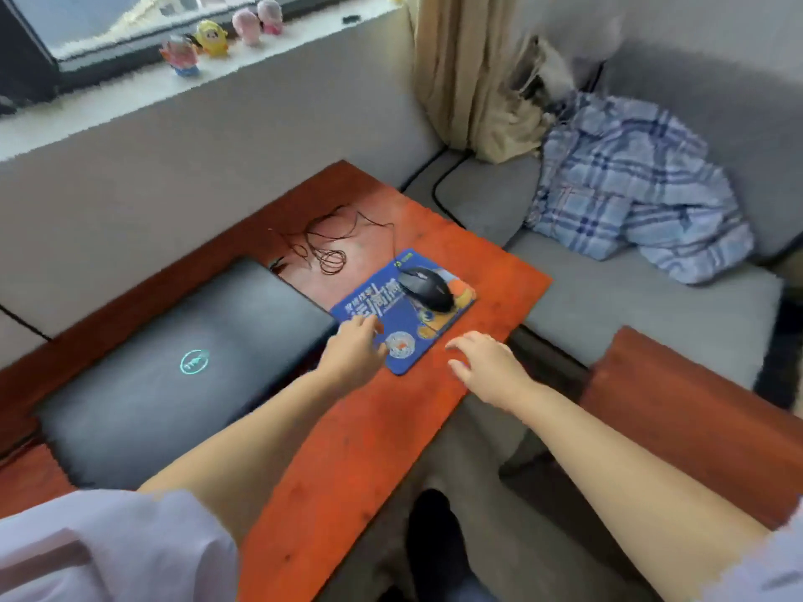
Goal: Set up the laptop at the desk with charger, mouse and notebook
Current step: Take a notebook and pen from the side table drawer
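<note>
A closed black laptop [174, 367] with a teal round logo lies on the left of the orange-red desk [369, 436]. To its right is a blue printed mouse pad [417, 323] with a black wired mouse [428, 286] on its far end. The mouse's thin cable [330, 249] lies in loose loops behind the pad. My left hand [354, 351] rests on the pad's near left corner, fingers curled over its edge. My right hand [486, 367] hovers open just right of the pad's near corner. No charger or notebook shows.
A grey sofa [630, 306] stands right of the desk with a blue plaid cloth [630, 189] heaped on it. A beige curtain [469, 71] hangs behind. Small toy figures [213, 39] line the windowsill. A second orange-red surface [678, 410] sits at the near right.
</note>
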{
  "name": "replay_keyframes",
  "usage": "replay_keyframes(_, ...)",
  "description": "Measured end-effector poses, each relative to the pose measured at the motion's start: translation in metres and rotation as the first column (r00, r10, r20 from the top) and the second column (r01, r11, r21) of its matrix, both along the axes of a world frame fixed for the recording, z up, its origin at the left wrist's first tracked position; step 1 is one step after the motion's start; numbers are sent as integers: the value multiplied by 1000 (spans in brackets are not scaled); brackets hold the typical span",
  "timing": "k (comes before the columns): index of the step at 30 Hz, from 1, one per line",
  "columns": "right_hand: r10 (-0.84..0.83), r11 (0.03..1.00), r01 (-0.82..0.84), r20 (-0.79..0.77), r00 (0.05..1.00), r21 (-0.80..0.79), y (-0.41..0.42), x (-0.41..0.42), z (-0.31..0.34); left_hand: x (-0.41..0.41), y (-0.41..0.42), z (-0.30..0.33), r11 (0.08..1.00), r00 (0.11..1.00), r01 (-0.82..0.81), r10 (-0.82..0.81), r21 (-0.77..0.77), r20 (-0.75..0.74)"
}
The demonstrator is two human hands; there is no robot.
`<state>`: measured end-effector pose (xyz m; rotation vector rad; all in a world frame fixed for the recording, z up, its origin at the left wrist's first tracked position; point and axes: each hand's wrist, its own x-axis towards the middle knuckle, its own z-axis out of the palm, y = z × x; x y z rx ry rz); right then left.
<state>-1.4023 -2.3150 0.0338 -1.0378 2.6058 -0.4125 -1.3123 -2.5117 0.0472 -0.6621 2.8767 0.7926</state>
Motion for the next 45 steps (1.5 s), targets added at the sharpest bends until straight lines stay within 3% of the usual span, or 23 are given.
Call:
replay_keyframes(5, -299, 953, 295, 65, 952, 65, 143, 36, -18, -22, 121, -11, 955, 954, 298, -298, -2, 35)
replay_keyframes(10, -507, 861, 490, 164, 846, 134, 264, 72, -51, -37, 235, -41, 879, 865, 476, -476, 40, 158)
replay_keyframes(15, -619, 786, 563, 321, 717, 256, 363, 106, -99, -36, 322, -102, 890, 814, 430, -454, 148, 361)
replay_keyframes(18, -725, 681, 680, 387, 570, 273, 404, 120, -127, -31, 358, -136, 956, 857, 243, -292, 167, 425)
replay_keyframes(20, -817, 513, 809, 454, 357, 288, 418, 126, -141, -30, 372, -153, 980, 896, -7, -82, 198, 437)
replay_keyframes(23, -759, 27, 951, 625, -182, 309, 427, 123, -167, -39, 379, -178, 890, 910, -282, 130, 359, 393)
replay_keyframes(24, -694, -140, 943, 649, -311, 301, 429, 118, -177, -43, 379, -188, 859, 923, -301, 153, 414, 354)
replay_keyframes(25, -668, -258, 928, 643, -373, 270, 432, 112, -188, -47, 379, -198, 838, 930, -308, 166, 450, 327)
replay_keyframes(28, -629, -451, 880, 645, -433, 151, 440, 100, -213, -54, 376, -222, 778, 915, -382, 241, 499, 324)
replay_keyframes(31, -425, -656, 752, 787, -447, 73, 440, 98, -229, -56, 368, -237, 708, 905, -421, 283, 567, 319)
replay_keyframes(33, -309, -737, 673, 851, -425, 69, 443, 94, -234, -56, 363, -245, 707, 903, -424, 278, 567, 328)
replay_keyframes(38, -282, -743, 667, 875, -393, 60, 453, 102, -242, -45, 361, -264, 789, 948, -316, 245, 526, 202)
replay_keyframes(42, -286, -765, 637, 837, -466, 94, 443, 128, -248, -11, 367, -273, 873, 933, -350, 295, 340, 204)
replay_keyframes(45, -154, -852, 503, 849, -505, 144, 433, 136, -256, 6, 378, -275, 807, 883, -468, 403, 361, 242)
